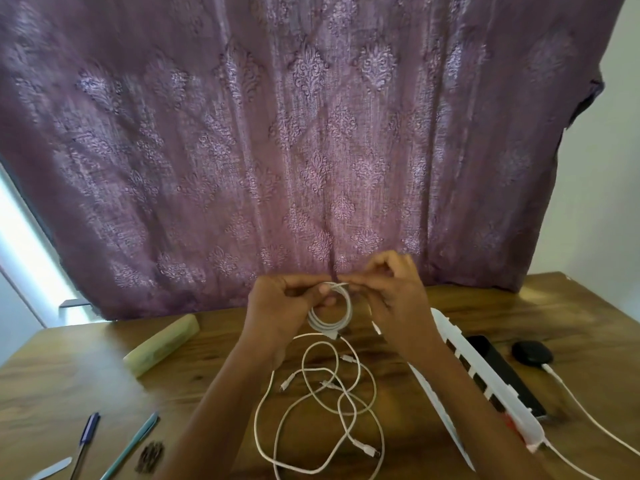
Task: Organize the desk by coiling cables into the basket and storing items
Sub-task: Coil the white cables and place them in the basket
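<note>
Left hand (277,303): your fingers curl round the white cable coil (332,320), held above the desk (69,382).
Right hand (394,299): you pinch the coil's end at its top.
Loose cables (325,400): tangled white loops on the wood below your wrists.
Basket (460,344): white, slotted, beside your right forearm.

Home room: wooden desk (86,368), purple patterned curtain (277,133).

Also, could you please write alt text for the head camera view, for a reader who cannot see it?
Above a wooden desk, the left hand holds a small coil of white cable while the right hand pinches its end. More white cable lies tangled below, beside a white basket.
</note>
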`<state>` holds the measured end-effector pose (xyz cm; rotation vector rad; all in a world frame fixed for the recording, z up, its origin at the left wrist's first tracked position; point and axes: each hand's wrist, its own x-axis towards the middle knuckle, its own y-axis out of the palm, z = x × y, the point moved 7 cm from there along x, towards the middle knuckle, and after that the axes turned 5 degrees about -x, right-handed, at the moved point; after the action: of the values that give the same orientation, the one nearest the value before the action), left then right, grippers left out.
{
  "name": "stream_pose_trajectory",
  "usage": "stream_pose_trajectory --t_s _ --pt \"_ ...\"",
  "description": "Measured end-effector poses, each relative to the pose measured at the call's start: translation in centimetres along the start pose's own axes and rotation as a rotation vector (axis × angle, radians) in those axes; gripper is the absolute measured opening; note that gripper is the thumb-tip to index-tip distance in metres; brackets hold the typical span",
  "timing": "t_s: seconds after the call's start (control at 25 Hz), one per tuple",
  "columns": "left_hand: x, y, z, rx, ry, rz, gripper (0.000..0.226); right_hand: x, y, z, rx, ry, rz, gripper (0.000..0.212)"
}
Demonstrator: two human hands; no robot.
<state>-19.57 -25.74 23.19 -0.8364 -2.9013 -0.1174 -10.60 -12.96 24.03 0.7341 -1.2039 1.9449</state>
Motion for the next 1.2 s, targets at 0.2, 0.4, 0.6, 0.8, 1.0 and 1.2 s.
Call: stream_pose_trajectory --t_s 0.2,0.4,0.6,0.8,1.0,1.2 --pt "-0.7 0.7 0.7 -0.196 -0.084 -0.090 0.014 -1.1 0.6 0.0 0.059 0.276 -0.026 0.017" --pt "-1.2 -0.1 -0.2 -0.188 0.004 -0.211 0.014 -3.4 3.2 -1.4 0.870 0.872 0.146 0.019" --pt "-1.4 0.1 0.3 -0.177 -0.021 -0.224 0.014 -2.9 2.0 0.5 0.792 0.738 0.189 0.028" --pt "-1.1 0.0 0.7 -0.036 0.002 -0.209 0.016 -3.1 2.8 0.0 1.105 0.874 0.143 0.035" --pt "-1.4 0.9 -0.5 0.161 0.177 -0.161 0.024 -3.3 4.2 0.4 1.700 0.866 0.207 0.055" --pt "-1.1 -0.1 0.4 0.060 0.148 -0.226 0.018 -3.2 2.8 -1.2 0.987 0.798 0.115 0.036"
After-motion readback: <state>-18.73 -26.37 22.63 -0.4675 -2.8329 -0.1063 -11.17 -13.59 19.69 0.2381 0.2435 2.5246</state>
